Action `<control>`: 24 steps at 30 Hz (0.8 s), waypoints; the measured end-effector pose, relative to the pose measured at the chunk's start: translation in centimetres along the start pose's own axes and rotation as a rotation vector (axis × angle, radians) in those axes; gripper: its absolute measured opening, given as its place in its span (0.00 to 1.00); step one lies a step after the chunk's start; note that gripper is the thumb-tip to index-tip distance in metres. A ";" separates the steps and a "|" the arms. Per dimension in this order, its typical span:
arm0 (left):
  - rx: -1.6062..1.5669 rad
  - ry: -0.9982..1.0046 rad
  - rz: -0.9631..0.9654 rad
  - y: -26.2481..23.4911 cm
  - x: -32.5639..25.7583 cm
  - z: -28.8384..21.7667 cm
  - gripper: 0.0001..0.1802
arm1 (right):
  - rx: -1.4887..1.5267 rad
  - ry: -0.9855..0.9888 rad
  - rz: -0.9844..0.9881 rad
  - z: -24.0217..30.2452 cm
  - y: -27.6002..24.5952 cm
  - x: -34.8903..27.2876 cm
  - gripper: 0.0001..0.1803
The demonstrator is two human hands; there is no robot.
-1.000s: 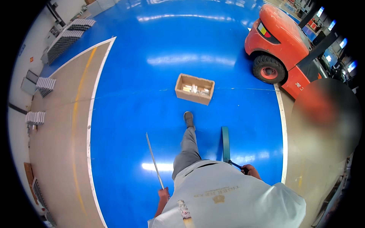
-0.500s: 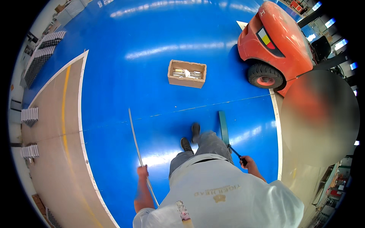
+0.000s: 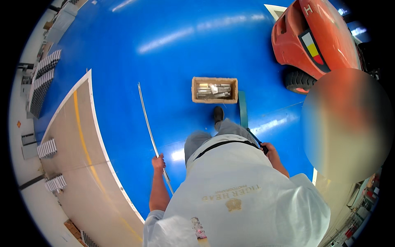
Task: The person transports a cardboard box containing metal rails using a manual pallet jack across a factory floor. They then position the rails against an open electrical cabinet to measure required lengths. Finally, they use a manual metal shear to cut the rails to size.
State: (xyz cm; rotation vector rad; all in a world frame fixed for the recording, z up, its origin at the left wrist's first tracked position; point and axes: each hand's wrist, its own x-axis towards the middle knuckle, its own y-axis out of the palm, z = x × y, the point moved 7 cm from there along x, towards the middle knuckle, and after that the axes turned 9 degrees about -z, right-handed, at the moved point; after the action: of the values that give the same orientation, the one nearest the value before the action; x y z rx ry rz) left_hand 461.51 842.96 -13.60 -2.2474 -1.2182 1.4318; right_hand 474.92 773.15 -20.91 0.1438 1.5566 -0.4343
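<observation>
My left hand point(image 3: 158, 162) is closed around long, thin, silvery metal strips point(image 3: 145, 113) at my left side. They run forward and back past the fist, well above the blue floor. At my right hip, my right hand point(image 3: 270, 150) grips the black handle point(image 3: 256, 138) of a long, flat green bar-like tool point(image 3: 242, 108), whose exact kind I cannot make out. Its green part points forward, its far end beside an open cardboard box point(image 3: 194, 91). Silvery metal pieces point(image 3: 214, 90) lie inside that box, just ahead of my shoe.
An orange-red forklift point(image 3: 329, 37) stands ahead on the right. White lines border the blue floor point(image 3: 111, 103); left of it runs a beige lane point(image 3: 74, 136) with a yellow stripe. Ribbed stacks point(image 3: 43, 80) line the far left. A blurred disc covers the right side.
I have stepped forward, so the box is closer and the forklift sits further right. Both hands keep their hold. The strips' front end and the green tool reach further up the view.
</observation>
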 end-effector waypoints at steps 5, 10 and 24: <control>0.032 -0.099 0.083 5.0 4.4 -7.9 0.14 | -0.003 0.052 -0.029 7.5 8.1 -3.1 0.08; 0.164 -0.018 0.272 10.8 14.0 -13.3 0.16 | 0.127 -0.015 0.020 15.4 17.5 -6.3 0.09; 0.029 -0.041 0.207 13.0 44.2 -52.9 0.08 | 0.205 -0.671 -0.049 36.7 41.1 -13.1 0.08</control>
State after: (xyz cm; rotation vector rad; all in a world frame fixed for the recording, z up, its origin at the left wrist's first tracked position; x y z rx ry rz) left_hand 520.47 879.84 -23.08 -2.3945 -0.9923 1.5633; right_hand 524.42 800.00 -14.63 0.1026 0.8568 -0.6074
